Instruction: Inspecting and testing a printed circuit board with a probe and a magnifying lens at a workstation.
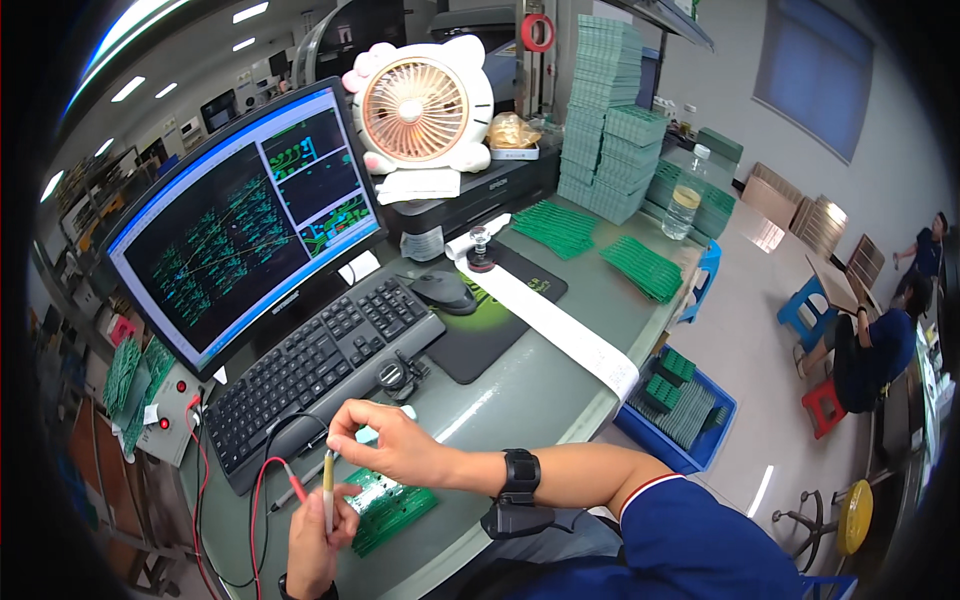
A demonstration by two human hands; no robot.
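My left hand [318,535], low in the view, is closed round a slender pen-shaped tool [328,490], yellowish above and pale below, held nearly upright. Its kind is not clear. Fingertips of my right hand [395,445] are pinched together at the tool's upper end; whether they hold a cap or another small part is hidden. A red test probe [296,484] on a red lead slants just beside the left hand, and a grey probe [297,492] with a dark lead lies close to it. Under both hands, a green circuit board [400,515] rests on the table.
A keyboard [320,370], mouse [445,292] and monitor [245,225] stand ahead. A long paper strip [560,335] crosses the table, with a stamp [480,255] on it. Stacked boards [600,120] and a bottle [683,205] stand far right. A blue crate [715,430] sits beside the table.
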